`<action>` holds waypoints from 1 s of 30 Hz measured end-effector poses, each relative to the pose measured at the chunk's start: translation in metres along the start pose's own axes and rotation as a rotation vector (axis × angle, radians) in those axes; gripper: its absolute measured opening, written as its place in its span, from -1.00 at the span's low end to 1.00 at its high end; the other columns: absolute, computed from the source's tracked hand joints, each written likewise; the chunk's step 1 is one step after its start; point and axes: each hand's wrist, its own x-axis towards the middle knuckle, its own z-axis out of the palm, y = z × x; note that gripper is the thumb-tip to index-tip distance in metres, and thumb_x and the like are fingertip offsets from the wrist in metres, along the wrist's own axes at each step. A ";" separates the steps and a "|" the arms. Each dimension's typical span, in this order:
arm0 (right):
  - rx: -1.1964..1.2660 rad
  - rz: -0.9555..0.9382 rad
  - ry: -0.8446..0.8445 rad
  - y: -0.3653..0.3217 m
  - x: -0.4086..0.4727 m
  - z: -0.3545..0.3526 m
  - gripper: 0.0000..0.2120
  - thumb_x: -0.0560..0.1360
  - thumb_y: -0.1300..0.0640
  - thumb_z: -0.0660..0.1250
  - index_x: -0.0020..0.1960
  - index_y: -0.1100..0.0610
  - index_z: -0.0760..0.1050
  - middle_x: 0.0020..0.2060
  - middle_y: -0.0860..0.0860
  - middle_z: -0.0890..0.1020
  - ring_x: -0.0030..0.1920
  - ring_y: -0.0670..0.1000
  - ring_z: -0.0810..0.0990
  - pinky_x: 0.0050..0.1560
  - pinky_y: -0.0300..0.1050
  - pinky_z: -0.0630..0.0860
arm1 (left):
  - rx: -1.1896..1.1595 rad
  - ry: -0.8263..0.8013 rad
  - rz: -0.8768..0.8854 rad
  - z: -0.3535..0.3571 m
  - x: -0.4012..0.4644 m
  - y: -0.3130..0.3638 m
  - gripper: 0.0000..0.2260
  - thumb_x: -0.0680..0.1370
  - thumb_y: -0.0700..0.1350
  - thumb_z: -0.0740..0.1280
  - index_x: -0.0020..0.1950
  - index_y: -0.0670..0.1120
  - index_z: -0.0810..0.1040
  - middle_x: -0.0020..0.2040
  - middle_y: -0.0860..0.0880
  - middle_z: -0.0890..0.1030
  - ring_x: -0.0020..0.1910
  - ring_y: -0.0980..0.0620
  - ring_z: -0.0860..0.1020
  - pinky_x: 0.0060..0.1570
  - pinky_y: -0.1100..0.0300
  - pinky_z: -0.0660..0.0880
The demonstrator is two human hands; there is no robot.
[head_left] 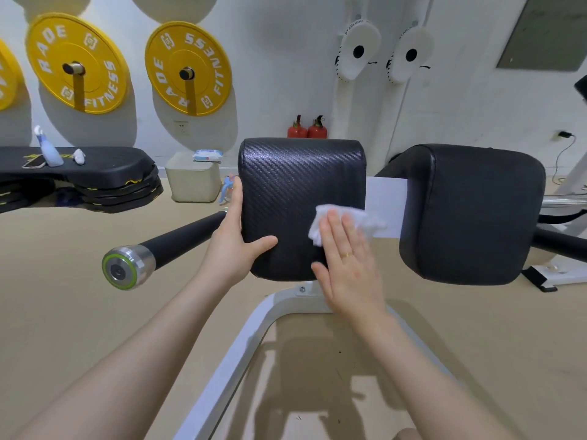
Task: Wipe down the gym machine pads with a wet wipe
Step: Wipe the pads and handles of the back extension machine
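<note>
Two black pads sit side by side on a white machine frame [260, 325]. The left pad [295, 182] has a woven texture; the right pad [476, 211] is smooth. My left hand [238, 242] grips the left pad's left edge, thumb across its front face. My right hand [346, 258] lies flat with straight fingers, pressing a crumpled white wet wipe [340, 222] against the left pad's lower right part. The wipe sticks out above and to the right of my fingertips.
A black bar with a steel end cap [127, 268] juts out at the left. Stacked black mats [85, 176] hold a spray bottle and a phone. A wipes pack [207, 155] lies on a beige box. Yellow weight plates [187, 68] hang on the wall; fire extinguishers [306, 128] stand behind.
</note>
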 end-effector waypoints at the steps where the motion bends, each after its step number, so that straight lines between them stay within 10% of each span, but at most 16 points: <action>1: 0.003 -0.006 -0.012 0.001 -0.017 0.005 -0.43 0.57 -0.02 0.03 0.49 0.22 0.05 0.51 0.05 0.07 0.51 0.06 0.00 0.48 0.03 0.02 | 0.001 -0.002 0.000 0.000 0.000 0.000 -0.04 0.44 -0.18 0.42 0.46 0.27 -0.25 0.48 0.10 0.25 0.39 0.03 0.31 0.31 -0.03 0.36; 12: 0.023 0.078 -0.023 0.016 0.083 -0.035 -0.38 0.55 -0.10 -0.13 0.51 0.20 -0.05 0.52 0.09 0.02 0.51 0.00 -0.09 0.47 -0.17 -0.24 | -0.066 0.006 -0.032 0.001 0.000 0.000 -0.04 0.43 -0.21 0.43 0.46 0.32 -0.21 0.43 0.13 0.32 0.34 0.08 0.38 0.26 0.03 0.41; 30: -0.033 -0.120 -0.032 -0.064 -0.012 0.025 -0.39 0.51 -0.10 0.08 0.45 0.21 0.15 0.44 0.12 0.30 0.45 0.05 0.15 0.46 -0.06 -0.05 | -0.409 -0.098 0.000 -0.002 -0.017 -0.013 -0.47 0.62 -0.23 0.11 0.49 0.19 0.05 0.45 0.15 0.30 0.37 0.23 0.32 0.38 0.18 0.26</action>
